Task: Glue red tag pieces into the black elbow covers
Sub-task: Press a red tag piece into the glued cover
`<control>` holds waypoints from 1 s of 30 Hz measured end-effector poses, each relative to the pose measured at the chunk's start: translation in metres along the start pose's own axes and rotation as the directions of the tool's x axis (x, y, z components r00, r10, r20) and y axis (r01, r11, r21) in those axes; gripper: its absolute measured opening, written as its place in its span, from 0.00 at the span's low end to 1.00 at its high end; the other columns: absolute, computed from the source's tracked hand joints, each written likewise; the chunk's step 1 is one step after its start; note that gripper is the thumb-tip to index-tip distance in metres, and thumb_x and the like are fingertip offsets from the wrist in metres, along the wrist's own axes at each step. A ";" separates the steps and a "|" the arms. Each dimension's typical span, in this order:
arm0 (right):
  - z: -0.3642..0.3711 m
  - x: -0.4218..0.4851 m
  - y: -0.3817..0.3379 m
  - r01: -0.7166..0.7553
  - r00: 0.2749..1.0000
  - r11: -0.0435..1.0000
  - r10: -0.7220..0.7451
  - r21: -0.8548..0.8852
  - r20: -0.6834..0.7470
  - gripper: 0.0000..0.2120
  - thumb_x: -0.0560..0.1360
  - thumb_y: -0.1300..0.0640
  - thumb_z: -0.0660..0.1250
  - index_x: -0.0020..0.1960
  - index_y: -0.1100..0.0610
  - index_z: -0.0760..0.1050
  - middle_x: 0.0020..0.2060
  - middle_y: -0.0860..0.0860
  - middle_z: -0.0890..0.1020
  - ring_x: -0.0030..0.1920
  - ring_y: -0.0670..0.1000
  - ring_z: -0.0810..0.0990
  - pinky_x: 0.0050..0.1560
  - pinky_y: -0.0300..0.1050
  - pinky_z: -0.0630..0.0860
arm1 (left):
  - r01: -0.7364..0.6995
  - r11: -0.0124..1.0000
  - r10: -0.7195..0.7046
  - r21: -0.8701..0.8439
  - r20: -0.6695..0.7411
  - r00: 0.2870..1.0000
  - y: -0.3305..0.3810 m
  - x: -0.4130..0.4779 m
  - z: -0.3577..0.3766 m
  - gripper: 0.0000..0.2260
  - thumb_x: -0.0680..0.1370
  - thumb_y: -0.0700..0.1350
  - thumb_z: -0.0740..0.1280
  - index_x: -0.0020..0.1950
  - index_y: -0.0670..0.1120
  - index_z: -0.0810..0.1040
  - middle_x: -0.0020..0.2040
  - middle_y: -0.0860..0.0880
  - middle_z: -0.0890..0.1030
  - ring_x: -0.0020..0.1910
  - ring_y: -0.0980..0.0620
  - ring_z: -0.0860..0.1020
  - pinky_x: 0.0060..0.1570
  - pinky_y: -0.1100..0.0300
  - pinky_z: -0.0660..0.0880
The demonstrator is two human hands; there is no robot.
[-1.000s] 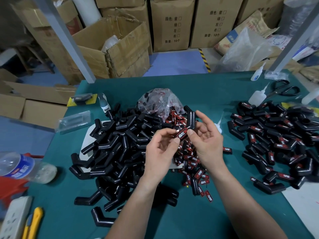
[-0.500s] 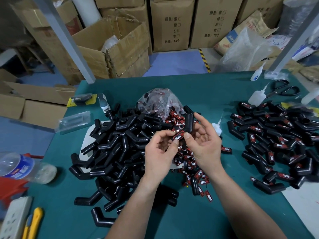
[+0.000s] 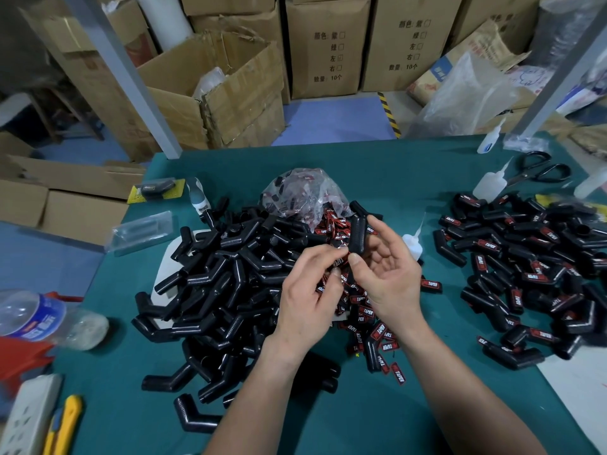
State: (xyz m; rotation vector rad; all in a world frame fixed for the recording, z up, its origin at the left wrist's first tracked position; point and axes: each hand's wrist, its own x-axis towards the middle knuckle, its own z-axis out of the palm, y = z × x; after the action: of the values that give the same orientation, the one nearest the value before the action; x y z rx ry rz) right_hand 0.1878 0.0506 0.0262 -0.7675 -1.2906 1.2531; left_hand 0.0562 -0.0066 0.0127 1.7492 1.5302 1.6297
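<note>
Head view: clear bag [image 3: 300, 195] is holding red tags.
Left hand [image 3: 308, 290]: fingertips are pinching a red tag [image 3: 338, 261] above the heap.
Right hand [image 3: 391, 277]: thumb and forefinger are gripping a black elbow cover [image 3: 357, 236] beside it.
Surface: green table [image 3: 394, 178] is carrying cover piles.
Room: cardboard boxes [image 3: 328, 44] are standing behind.

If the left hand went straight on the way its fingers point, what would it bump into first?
Probably the black elbow cover that the right hand holds. The left hand, pinching a red tag, points up and right at it; depth is hard to judge.
</note>
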 end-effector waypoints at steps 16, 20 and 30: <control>0.000 0.001 0.002 0.000 1.000 1.000 0.000 0.002 0.004 0.26 0.75 0.67 0.70 0.69 0.48 0.73 0.50 0.46 0.84 0.51 0.43 0.82 0.55 0.35 0.77 | 0.068 0.996 -0.069 -0.051 -0.006 0.998 0.004 0.001 -0.001 0.15 0.81 0.39 0.64 0.66 0.46 0.82 0.62 0.59 0.78 0.56 0.53 0.81 0.56 0.60 0.77; -0.006 0.004 -0.001 -0.047 0.999 0.998 0.047 0.030 0.000 0.19 0.78 0.54 0.63 0.68 0.43 0.77 0.50 0.46 0.84 0.46 0.40 0.81 0.48 0.31 0.75 | 0.091 0.992 -0.092 -0.082 -0.012 0.996 0.004 0.001 -0.002 0.15 0.81 0.40 0.64 0.66 0.49 0.81 0.62 0.60 0.78 0.50 0.55 0.80 0.48 0.50 0.81; -0.004 0.001 0.001 -0.008 0.999 0.999 0.009 -0.034 0.048 0.27 0.74 0.70 0.70 0.69 0.51 0.72 0.48 0.44 0.83 0.50 0.41 0.82 0.54 0.33 0.76 | 0.103 0.993 -0.103 -0.063 -0.003 0.995 0.005 0.000 -0.001 0.15 0.81 0.41 0.64 0.66 0.44 0.82 0.62 0.58 0.79 0.51 0.56 0.79 0.51 0.57 0.79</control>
State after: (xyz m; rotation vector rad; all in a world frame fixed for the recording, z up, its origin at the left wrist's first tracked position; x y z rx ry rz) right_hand 0.1911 0.0528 0.0249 -0.7714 -1.3514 1.2661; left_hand 0.0575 -0.0088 0.0167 1.6072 1.5288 1.6158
